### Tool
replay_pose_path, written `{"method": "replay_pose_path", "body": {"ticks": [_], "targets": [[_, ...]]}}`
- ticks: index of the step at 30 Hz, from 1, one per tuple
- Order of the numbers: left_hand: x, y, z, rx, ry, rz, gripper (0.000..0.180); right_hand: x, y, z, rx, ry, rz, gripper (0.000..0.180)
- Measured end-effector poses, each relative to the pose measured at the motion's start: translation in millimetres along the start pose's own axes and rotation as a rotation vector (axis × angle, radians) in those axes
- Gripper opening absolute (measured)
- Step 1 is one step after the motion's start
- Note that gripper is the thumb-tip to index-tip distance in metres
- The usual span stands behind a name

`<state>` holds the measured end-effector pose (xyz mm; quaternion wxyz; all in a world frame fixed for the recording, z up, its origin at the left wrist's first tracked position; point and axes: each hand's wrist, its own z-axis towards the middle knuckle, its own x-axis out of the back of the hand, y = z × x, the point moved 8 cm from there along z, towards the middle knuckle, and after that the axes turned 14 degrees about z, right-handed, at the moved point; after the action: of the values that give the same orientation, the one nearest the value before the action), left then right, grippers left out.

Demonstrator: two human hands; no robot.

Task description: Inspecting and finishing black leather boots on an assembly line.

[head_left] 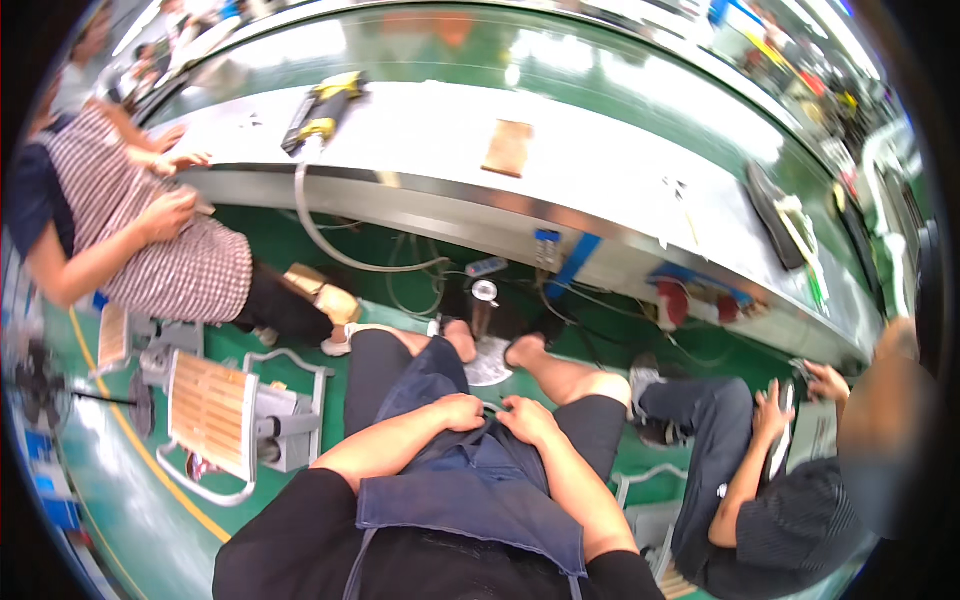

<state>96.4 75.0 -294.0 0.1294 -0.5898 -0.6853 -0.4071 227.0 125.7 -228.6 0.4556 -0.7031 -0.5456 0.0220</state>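
Above the dark blue apron [465, 500] on my lap, my left hand [460, 412] and my right hand [527, 418] are close together with their fingers curled in. A small pale, curved bit [491, 408] shows between the fingertips. What it is, and whether both hands grip it, is too small to tell. Beyond my knees is the pale worktable [420, 125]. On it lie a yellow-and-black tool [328, 108] with a whitish hose [310, 215] and a flat brown piece [508, 148], both out of my hands' reach.
A green conveyor belt [640, 75] runs behind the worktable. One person [120, 215] is at the left, another [800, 500] sits at the right holding a dark, white-edged object. A slatted seat [212, 412] stands at left. Under the table are cables and a metal post [482, 310].
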Motion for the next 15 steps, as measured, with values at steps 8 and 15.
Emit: {"method": "replay_pose_path", "body": {"ticks": [8, 15], "targets": [[7.4, 4.6, -3.3, 0.001, 0.016, -0.012, 0.038, -2.3, 12.7, 6.5, -0.035, 0.005, 0.044, 0.047], [7.1, 2.1, -4.8, 0.030, 0.046, -0.014, 0.030, -6.9, 9.7, 12.5, 0.035, 0.020, 0.017, 0.047]]}}
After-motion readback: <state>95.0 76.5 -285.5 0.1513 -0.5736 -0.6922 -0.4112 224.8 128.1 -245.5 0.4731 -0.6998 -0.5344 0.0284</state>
